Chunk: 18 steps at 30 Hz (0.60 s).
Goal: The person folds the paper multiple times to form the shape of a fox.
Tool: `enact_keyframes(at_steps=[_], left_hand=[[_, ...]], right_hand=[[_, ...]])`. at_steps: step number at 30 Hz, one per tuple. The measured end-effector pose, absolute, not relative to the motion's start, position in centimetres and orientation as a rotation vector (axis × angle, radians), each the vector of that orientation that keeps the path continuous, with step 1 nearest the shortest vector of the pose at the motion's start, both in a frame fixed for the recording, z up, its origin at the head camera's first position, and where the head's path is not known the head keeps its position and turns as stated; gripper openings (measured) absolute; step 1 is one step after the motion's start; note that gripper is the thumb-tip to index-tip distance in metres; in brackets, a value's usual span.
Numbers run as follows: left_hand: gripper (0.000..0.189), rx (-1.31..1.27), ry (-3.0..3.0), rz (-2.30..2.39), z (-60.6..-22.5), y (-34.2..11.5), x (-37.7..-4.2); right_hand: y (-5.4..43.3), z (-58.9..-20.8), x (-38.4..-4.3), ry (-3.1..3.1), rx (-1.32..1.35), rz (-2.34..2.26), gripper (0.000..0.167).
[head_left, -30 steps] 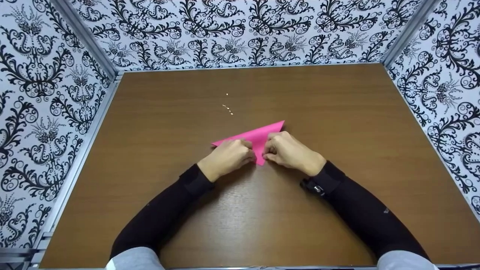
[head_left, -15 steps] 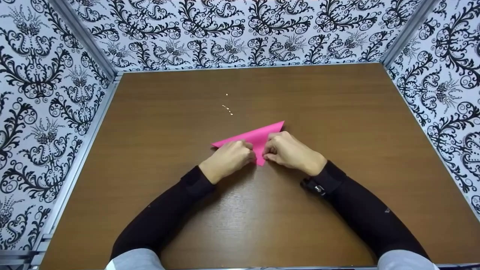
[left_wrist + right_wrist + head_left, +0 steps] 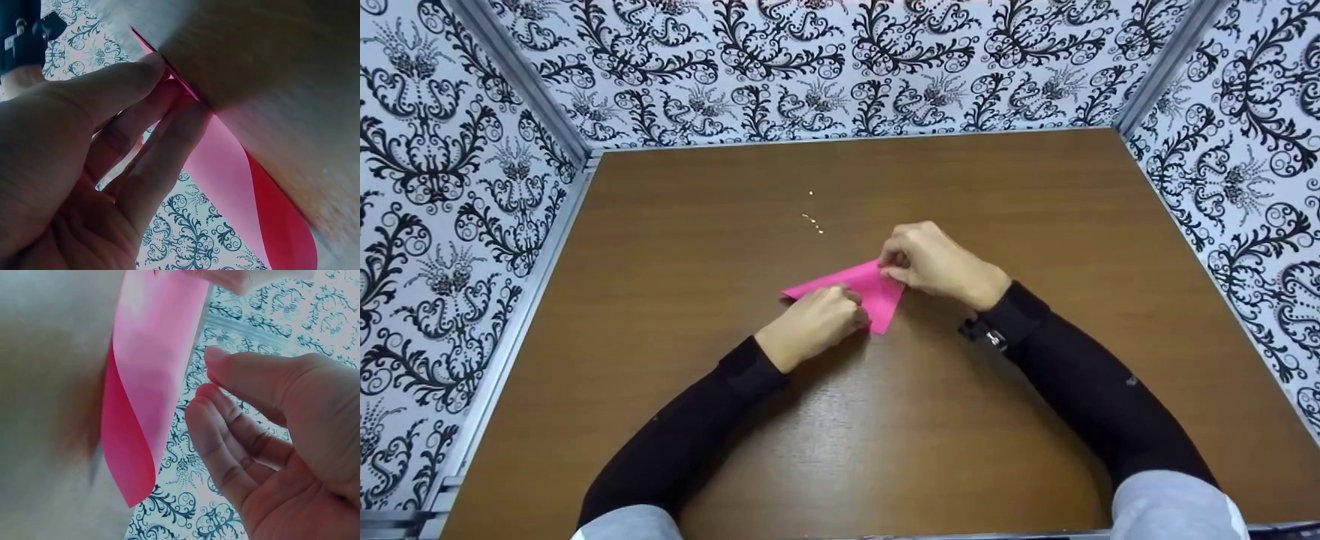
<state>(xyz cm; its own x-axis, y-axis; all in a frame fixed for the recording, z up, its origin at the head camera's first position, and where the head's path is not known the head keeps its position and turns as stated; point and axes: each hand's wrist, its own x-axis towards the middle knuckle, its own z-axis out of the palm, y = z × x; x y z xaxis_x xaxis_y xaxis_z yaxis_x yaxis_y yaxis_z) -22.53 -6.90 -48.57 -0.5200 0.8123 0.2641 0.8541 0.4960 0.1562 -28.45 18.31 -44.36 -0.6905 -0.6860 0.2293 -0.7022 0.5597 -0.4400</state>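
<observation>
A folded pink sheet of paper [image 3: 883, 300] lies near the middle of the table in the head view. Its loose end curls over, showing a darker pink face in the right wrist view [image 3: 126, 439]. My left hand [image 3: 814, 319] pinches the sheet's near edge; thumb and fingertips meet on that edge in the left wrist view [image 3: 140, 124]. Over the sheet's far right corner, my right hand [image 3: 941, 262] hides that corner from the head view. Its fingers are loosely bent and apart from the paper in the right wrist view, with a small gap between thumb and fingertips.
A wooden tabletop [image 3: 697, 225] spreads around the hands. Several small pale specks [image 3: 814, 223] mark it beyond the paper. Patterned walls [image 3: 780, 67] with metal frame strips border the back and sides.
My right hand has moved from the paper's near right edge away from the body, to the far right corner. The left hand and the paper have stayed nearly in place.
</observation>
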Motion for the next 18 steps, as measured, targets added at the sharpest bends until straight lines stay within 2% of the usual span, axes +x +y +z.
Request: enact_keyframes(at_steps=[8, 18], left_hand=[[0.027, -1.444, -2.589, -0.435, -48.8, -7.2, -22.6], [0.018, -1.452, -2.593, -0.378, -48.7, -7.3, -22.6]], right_hand=[[15.9, -45.1, -30.9, -2.784, 1.375, 0.718, 0.014], [14.7, -46.3, -32.3, -2.729, 1.440, 0.674, 0.024]])
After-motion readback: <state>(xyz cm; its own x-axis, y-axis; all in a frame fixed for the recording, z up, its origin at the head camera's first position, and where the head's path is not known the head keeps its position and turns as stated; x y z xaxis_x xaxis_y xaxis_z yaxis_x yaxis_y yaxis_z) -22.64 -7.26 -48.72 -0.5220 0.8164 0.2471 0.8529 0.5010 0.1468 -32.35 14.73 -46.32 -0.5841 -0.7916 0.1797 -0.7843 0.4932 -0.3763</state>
